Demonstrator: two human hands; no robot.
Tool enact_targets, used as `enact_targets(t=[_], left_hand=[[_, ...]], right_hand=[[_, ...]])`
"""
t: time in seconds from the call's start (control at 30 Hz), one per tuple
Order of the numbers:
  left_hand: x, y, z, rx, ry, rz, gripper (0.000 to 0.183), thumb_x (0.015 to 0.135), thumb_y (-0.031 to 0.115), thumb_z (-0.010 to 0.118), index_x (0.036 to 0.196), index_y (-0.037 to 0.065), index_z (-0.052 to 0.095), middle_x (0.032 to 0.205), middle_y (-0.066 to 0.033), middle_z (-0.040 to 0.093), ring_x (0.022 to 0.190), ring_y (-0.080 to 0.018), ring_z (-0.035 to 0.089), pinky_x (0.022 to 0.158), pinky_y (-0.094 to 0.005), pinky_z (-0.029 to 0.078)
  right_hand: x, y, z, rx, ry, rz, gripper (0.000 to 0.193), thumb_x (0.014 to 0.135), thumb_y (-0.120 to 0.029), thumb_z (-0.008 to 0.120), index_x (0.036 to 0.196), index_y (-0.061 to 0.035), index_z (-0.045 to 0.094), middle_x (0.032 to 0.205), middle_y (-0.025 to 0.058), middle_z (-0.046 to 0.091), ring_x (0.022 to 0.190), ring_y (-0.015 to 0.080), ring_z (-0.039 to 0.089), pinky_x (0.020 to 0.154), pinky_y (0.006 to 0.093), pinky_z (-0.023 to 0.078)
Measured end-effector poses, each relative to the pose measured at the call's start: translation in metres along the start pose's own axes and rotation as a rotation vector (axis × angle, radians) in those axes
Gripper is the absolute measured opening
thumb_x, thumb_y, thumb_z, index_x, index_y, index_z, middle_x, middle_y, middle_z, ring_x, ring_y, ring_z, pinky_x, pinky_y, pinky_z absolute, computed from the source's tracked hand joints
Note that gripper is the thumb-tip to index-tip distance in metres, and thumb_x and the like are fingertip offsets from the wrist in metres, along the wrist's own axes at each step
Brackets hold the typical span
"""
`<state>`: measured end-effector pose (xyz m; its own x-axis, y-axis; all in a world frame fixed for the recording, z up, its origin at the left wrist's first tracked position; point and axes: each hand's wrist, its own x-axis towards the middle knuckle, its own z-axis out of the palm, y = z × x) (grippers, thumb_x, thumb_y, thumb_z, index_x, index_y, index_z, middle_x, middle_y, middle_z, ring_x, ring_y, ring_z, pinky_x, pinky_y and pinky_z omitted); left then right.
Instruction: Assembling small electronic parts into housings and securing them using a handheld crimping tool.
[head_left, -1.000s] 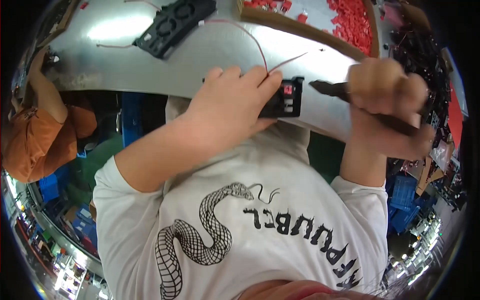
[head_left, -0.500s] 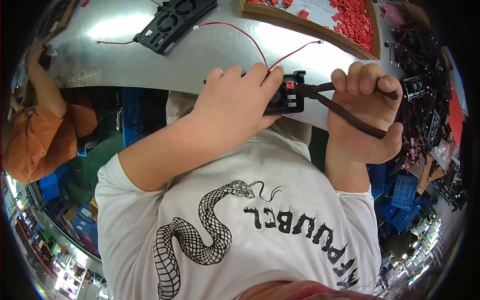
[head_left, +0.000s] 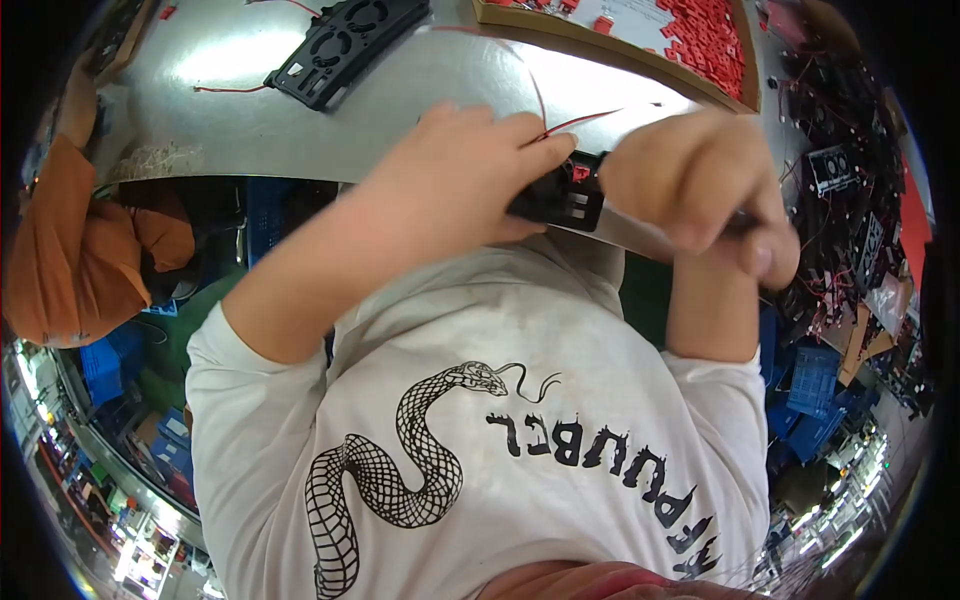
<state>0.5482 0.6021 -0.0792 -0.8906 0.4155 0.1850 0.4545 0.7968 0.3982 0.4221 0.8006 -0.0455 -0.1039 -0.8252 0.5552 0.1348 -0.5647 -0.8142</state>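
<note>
My left hand is wrapped over a small black plastic fan housing at the table's near edge and grips it. A little red part sits in the housing's right end. Thin red and black wires rise from behind my fingers onto the table. Close against the housing's right end, my right hand is curled closed and blurred by motion. Only a dark bit of the pliers shows between its fingers; their jaws are hidden.
Another black fan housing with red wires lies farther back on the metal table. A cardboard tray holds many red parts. Black parts and wires are heaped at right. A person in orange is at left.
My right hand has turned over and closed round the pliers, moving left against the housing. The housing has shifted slightly left in my left hand, and the wires have swung.
</note>
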Motion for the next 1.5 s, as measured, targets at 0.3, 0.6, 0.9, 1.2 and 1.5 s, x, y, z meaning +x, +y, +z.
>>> enact_targets(t=[0.3,0.6,0.9,1.2,1.5], left_hand=[[0.004,-0.004,-0.012,-0.121,-0.180,-0.057,0.054,0.076,0.032,0.082,0.123,0.011,0.065,0.107,-0.0046,0.066,0.100,-0.0288,0.065,0.090,-0.0428,0.050],[-0.003,0.013,-0.008,-0.074,-0.107,-0.188,0.064,0.078,0.035,0.082,0.130,0.007,0.058,0.107,-0.0076,0.065,0.096,-0.0308,0.066,0.084,-0.0445,0.050],[-0.006,0.016,-0.003,-0.010,-0.086,-0.179,0.063,0.080,0.037,0.080,0.132,0.010,0.057,0.113,-0.0065,0.062,0.095,-0.0304,0.065,0.085,-0.0440,0.048],[0.015,-0.025,-0.008,-0.187,-0.178,0.117,0.055,0.076,0.033,0.082,0.126,0.018,0.064,0.110,-0.0034,0.066,0.096,-0.0301,0.065,0.091,-0.0436,0.049],[-0.010,-0.001,0.008,-0.018,0.012,-0.048,0.065,0.077,0.036,0.081,0.134,0.018,0.058,0.114,-0.0038,0.063,0.094,-0.0297,0.064,0.086,-0.0434,0.048]], right_hand=[[0.006,-0.007,0.025,-0.158,0.317,0.091,0.060,0.085,-0.051,0.067,0.111,0.0030,0.063,0.090,0.0118,0.060,0.078,0.0239,0.055,0.070,0.0367,0.046],[-0.013,0.010,0.042,-0.314,0.523,-0.120,0.069,0.088,-0.051,0.062,0.131,0.0017,0.052,0.102,0.0118,0.051,0.091,0.0219,0.045,0.078,0.0364,0.037],[-0.016,0.013,0.045,-0.268,0.581,-0.107,0.069,0.087,-0.050,0.069,0.124,0.0063,0.055,0.103,0.0134,0.054,0.092,0.0215,0.050,0.080,0.0352,0.041],[0.025,0.008,0.015,0.054,-0.062,0.012,0.040,0.077,-0.033,0.074,0.085,0.0063,0.075,0.072,0.0148,0.067,0.053,0.0232,0.057,0.049,0.0349,0.043],[-0.011,-0.011,0.048,-0.017,0.914,-0.238,0.058,0.093,-0.039,0.049,0.122,0.0107,0.056,0.108,0.0176,0.058,0.092,0.0248,0.055,0.082,0.0379,0.046]])
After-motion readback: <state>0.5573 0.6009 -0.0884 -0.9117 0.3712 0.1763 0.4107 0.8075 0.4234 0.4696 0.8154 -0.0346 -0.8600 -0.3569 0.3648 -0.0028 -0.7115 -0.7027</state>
